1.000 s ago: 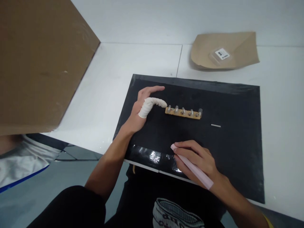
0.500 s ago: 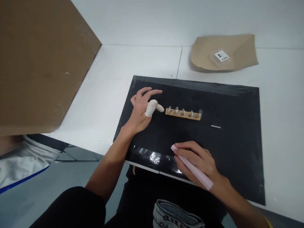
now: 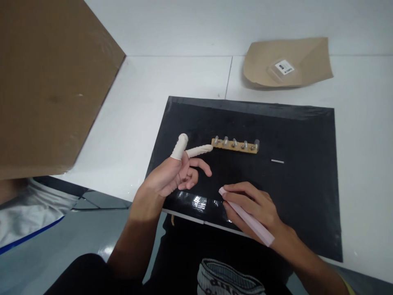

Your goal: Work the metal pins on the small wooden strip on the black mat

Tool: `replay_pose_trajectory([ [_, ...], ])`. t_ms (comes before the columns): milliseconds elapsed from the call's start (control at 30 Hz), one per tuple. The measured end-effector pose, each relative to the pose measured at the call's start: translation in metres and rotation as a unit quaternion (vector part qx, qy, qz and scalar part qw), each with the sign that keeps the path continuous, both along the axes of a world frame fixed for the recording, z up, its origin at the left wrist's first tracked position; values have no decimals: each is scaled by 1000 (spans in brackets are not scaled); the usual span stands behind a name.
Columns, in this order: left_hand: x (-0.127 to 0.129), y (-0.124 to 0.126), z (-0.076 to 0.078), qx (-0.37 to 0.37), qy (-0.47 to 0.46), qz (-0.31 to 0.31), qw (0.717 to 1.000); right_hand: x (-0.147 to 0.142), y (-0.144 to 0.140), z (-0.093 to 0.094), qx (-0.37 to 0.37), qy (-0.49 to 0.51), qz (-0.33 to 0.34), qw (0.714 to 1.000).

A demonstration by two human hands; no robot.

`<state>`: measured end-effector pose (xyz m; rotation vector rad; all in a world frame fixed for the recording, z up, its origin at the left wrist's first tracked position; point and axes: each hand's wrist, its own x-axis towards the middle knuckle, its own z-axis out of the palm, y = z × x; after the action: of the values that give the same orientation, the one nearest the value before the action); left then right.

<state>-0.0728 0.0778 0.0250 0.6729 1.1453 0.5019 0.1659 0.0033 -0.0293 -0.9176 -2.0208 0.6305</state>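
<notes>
Now left hand [image 3: 172,176] raised, forefinger touching strip [image 3: 235,145]

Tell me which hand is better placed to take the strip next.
Probably left: the left hand is empty, its covered fingertip reaching the strip. The right hand holds a pink tool, farther off.

Black mat [image 3: 294,131], tan strip [image 3: 235,145], pink stick [image 3: 247,217]
</notes>
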Motion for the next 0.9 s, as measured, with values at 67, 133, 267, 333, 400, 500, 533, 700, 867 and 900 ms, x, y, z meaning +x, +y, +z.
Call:
replay_pose_trajectory([
  [67, 1, 3, -3, -28, -22, 11, 999, 0, 0, 1, -1, 3, 0, 1000],
  [133, 2, 4, -6, -46, -33, 11, 998, 0, 0, 1, -2, 6, 0, 1000],
  [267, 3, 3, -15, -67, -93, -1, 993, 1, -1, -2, -3, 0, -5, 1000],
  [333, 3, 3, -19, -62, -122, 20, 990, 1, -2, -3, -2, -1, -5, 1000],
  [400, 4, 4, -21, -62, -155, 42, 985, 1, -2, -4, 1, 3, -7, 1000],
  [500, 6, 7, -22, -80, -199, 71, 974, 0, -1, -3, 3, 2, -5, 1000],
  [533, 6, 8, -21, -89, -208, 82, 971, 0, 0, -2, 3, -1, -6, 1000],
  [700, 9, 12, -21, -121, -238, 117, 956, -1, 0, -1, 4, -8, -13, 1000],
  [867, 9, 13, -22, -151, -277, 137, 939, -1, 0, -2, -5, 1, -9, 1000],
  [900, 9, 13, -22, -158, -280, 142, 936, -1, 1, -2, -5, 1, -7, 1000],
])
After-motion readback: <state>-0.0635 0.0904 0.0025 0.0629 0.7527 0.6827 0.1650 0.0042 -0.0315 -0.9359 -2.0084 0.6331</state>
